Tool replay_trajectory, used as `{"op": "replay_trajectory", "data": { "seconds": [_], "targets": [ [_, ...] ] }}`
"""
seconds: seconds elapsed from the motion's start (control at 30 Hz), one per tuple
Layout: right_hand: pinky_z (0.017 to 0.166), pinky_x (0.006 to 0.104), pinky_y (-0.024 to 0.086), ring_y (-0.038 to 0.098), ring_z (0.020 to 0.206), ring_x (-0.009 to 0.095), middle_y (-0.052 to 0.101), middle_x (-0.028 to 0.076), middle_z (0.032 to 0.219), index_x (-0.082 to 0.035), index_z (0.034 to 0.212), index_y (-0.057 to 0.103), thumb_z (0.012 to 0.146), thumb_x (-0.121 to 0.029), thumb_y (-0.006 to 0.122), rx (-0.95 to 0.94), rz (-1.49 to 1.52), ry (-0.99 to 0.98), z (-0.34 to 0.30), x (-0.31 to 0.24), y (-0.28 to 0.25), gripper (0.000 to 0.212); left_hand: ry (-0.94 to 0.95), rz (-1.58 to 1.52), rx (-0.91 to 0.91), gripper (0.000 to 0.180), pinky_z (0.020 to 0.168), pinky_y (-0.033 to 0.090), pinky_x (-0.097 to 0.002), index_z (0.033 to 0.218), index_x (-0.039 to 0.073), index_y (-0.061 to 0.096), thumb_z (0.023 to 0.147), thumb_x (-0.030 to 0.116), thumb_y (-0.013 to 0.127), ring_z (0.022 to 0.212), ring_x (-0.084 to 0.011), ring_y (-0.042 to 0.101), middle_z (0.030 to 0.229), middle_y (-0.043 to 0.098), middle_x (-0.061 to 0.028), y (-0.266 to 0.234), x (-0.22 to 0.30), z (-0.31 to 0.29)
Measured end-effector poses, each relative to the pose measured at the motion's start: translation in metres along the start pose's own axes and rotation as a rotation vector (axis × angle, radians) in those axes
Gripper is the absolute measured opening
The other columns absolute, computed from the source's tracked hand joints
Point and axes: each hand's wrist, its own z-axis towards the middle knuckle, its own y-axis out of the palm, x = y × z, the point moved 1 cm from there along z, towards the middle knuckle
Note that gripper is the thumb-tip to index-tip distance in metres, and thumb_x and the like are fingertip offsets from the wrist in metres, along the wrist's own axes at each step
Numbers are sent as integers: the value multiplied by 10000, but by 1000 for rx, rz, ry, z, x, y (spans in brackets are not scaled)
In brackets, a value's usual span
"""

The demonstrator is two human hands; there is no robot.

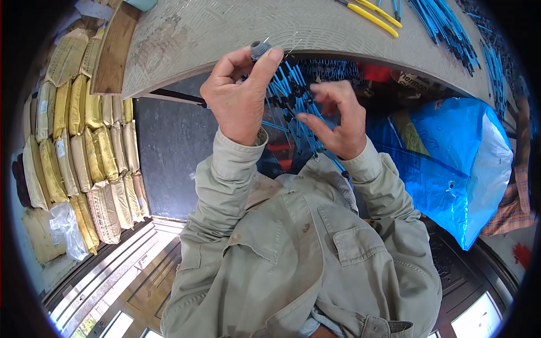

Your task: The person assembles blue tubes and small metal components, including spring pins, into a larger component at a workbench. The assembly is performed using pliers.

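Note:
My left hand (239, 93) is raised at the table's near edge, thumb and fingers pinched on a small grey ribbed cylindrical piece (259, 49). Thin silvery pins or wires (292, 44) stick out by the fingertips; what they belong to is hidden. Lower and to the right, my right hand (341, 121) has its thumb and forefinger apart, the forefinger slightly blurred. I see nothing between them. Between and below the hands is a cluster of thin blue rods with black fittings (290, 101), sitting over my lap and under the table edge.
Yellow-handled pliers (375, 19) lie on the worn grey table (225, 28). Bundles of blue rods (445, 31) are at its right. A big blue plastic bag (445, 152) stands to my right. Stacked yellow and beige sacks (84, 135) line the left, beside a wooden board (115, 50).

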Motion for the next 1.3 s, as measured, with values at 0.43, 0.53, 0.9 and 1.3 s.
{"op": "replay_trajectory", "data": {
  "seconds": [0.43,0.53,0.9,1.3],
  "targets": [
    [584,189,394,486,693,69,536,24,859,-37,978,544,706,-23,730,-29,77,-14,19,-4,22,330,18,15,-54,220,595,448,-190,813,-25,639,697,104,774,657,-52,554,748,634,-19,-9,2,2],
    [603,180,389,480,705,53,546,12,854,-33,1003,539,749,-1,675,-129,193,141,18,-12,21,290,21,27,-55,227,595,452,-191,811,-26,638,693,111,776,659,-52,560,746,636,-21,-12,0,2],
    [777,312,382,541,866,185,612,65,933,-62,852,686,715,-147,710,-710,189,17,1,-19,-14,163,-51,23,-52,244,591,450,-184,818,-29,641,693,130,777,651,-44,556,729,637,-18,-21,-2,8],
    [832,369,414,566,948,262,614,155,1073,4,994,651,711,-153,717,-526,542,-15,-4,-11,-17,331,-49,-34,-28,200,604,442,-174,858,-33,642,733,81,750,666,-43,552,762,639,-20,-21,-1,10]
  ]
}}
